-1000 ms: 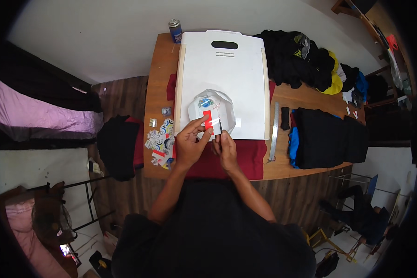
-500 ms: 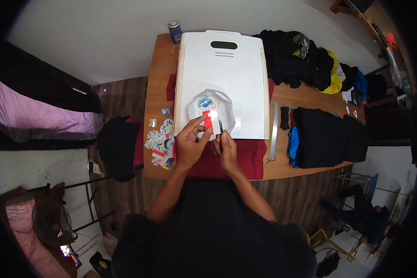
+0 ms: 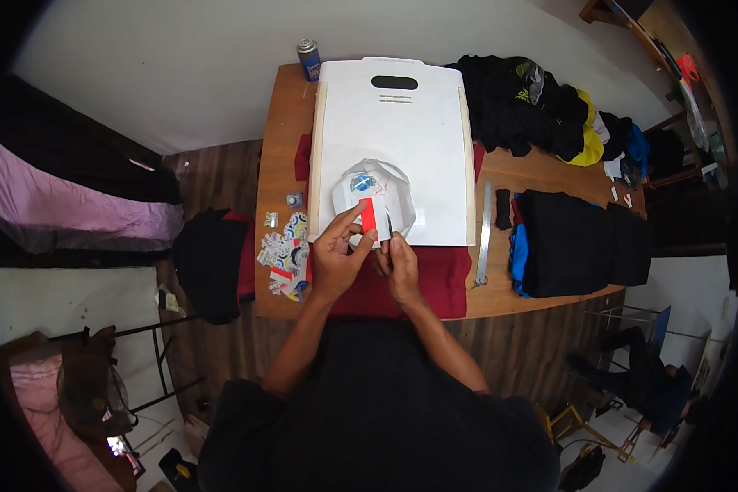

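My left hand (image 3: 337,256) pinches a small red and white piece of sheet (image 3: 368,217) between fingers and thumb. Closed around what look like slim scissors, my right hand (image 3: 400,266) hides their handles; the dark blades (image 3: 388,221) lie along the white right edge of the sheet. Just beyond both hands, a white faceted bowl (image 3: 402,187) holds clear and blue scraps. It rests on the near part of a large white board (image 3: 426,131) with a slot near its far end. Dark red cloth (image 3: 430,283) shows under the board, below my hands.
Several cut stickers (image 3: 280,254) lie left on the wooden table (image 3: 283,123). A spray can (image 3: 308,59) stands at the back left. To the right are a metal ruler (image 3: 485,234), folded black clothes (image 3: 570,246) and a clothing heap (image 3: 500,107). A person (image 3: 656,385) is at lower right.
The blades have shifted slightly against the right edge of the sheet, and the sheet's glare has faded. Both hands stay in nearly the same place.
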### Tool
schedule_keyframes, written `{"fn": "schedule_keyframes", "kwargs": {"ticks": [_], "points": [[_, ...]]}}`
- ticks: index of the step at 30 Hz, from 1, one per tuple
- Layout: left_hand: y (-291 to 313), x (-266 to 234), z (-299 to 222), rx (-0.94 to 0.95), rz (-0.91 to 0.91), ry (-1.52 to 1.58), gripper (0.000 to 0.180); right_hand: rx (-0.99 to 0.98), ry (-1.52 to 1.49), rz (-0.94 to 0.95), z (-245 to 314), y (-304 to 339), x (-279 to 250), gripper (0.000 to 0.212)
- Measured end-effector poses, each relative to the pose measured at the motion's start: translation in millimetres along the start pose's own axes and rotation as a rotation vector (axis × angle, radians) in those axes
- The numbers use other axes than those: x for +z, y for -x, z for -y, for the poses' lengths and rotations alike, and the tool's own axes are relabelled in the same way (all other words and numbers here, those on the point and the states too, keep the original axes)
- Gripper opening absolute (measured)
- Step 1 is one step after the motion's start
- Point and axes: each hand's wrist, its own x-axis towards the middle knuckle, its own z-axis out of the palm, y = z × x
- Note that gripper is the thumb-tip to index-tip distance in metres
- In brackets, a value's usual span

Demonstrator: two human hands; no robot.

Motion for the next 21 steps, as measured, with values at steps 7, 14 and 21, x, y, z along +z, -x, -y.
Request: {"fn": "schedule_keyframes", "kwargs": {"ticks": [7, 14, 21], "points": [[0.9, -0.7, 0.8, 0.021, 0.008, 0.004, 0.051, -0.035, -0.007, -0.001, -1.8, -0.1, 2.4, 0.037], [0.8, -1.4, 1.6, 0.030, -0.005, -0.004, 0.051, -0.021, -0.014, 0.019, -0.8, 1.2, -0.5, 0.037], [2.0, 0.1, -0.6, 0.020, -0.031, -0.046, 0.050, -0.011, -0.002, 0.023, -1.8, 3.0, -2.1, 0.037]]}}
